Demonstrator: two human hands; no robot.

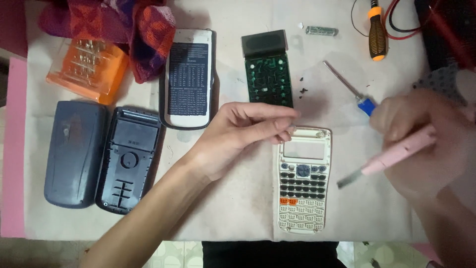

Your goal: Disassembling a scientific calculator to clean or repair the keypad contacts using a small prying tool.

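Note:
My left hand (243, 131) reaches across the white cloth with its fingertips pinched together at the top left corner of a cream calculator front panel (303, 181), seen from its inner side with rows of keys; whether it pinches anything is too small to tell. My right hand (421, 144), blurred, grips a pink-handled tool (391, 156) whose flat metal blade points down-left toward the panel. A green circuit board (267, 74) with a dark display strip lies just above my left fingers.
A dark blue slide cover (74, 154) and a dark back shell (128, 159) lie at left. A white cover (188, 78), an orange bit box (89, 69), a patterned cloth (124, 25), a blue screwdriver (354, 92), an orange-handled screwdriver (377, 34), a battery (321, 31) and tiny screws (302, 90) lie around.

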